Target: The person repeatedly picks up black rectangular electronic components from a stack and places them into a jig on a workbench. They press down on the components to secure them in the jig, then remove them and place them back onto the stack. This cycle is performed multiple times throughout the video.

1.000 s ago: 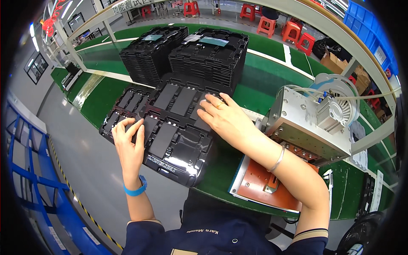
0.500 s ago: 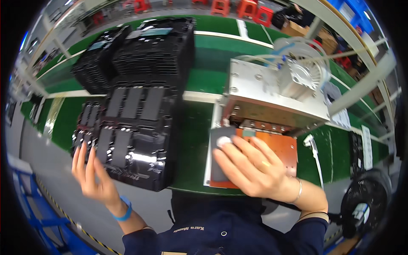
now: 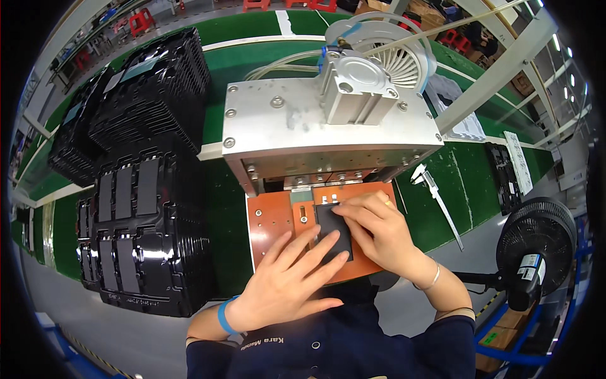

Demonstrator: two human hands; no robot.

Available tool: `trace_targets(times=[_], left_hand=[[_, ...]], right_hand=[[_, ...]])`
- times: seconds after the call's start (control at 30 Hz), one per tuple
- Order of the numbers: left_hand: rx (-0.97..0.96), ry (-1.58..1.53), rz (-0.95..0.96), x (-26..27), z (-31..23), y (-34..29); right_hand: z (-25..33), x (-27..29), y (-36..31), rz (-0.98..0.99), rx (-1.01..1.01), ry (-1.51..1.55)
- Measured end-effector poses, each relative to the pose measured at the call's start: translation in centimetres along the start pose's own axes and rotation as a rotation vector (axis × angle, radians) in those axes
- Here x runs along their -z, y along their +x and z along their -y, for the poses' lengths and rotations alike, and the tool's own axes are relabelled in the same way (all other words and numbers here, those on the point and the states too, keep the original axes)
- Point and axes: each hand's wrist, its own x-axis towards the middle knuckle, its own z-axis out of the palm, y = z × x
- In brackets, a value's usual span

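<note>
Black slab (image 3: pixel 332 228), head view: it is lying on the orange plate (image 3: pixel 271 239), before the metal press (image 3: pixel 278 123), its pale tabs (image 3: pixel 329 199) facing the machine. Left hand (image 3: pixel 283 278) is resting spread fingers on it, ungripped; right hand (image 3: pixel 384 232) is touching its far right edge with gathered fingertips, whether pinching cannot be told. It is probably being light, stiff, smooth; its long edges are offering the safest hold, its tabs looking fragile.
</note>
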Motion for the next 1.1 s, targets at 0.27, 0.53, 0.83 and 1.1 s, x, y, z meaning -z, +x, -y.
trace_targets(times=[0.27,0.53,0.83,1.1], left_hand=[[0.058,-0.01,0.13,-0.2,0.2,0.3],[0.068,-0.02,0.141,-0.4,0.3,0.0],[0.085,-0.048,0.157,0.1,0.2,0.3],[0.103,-0.108,0.126,0.8,0.9,0.3]], right_hand=[[-0.4,-1.2,0.9,0.063,0.059,-0.145],[-0.4,-1.1,0.6,0.104,0.055,-0.154],[-0.3,-0.8,0.3,-0.009,-0.023,-0.107],[1.0,1.5,-2.8,0.209,0.0,0.092]])
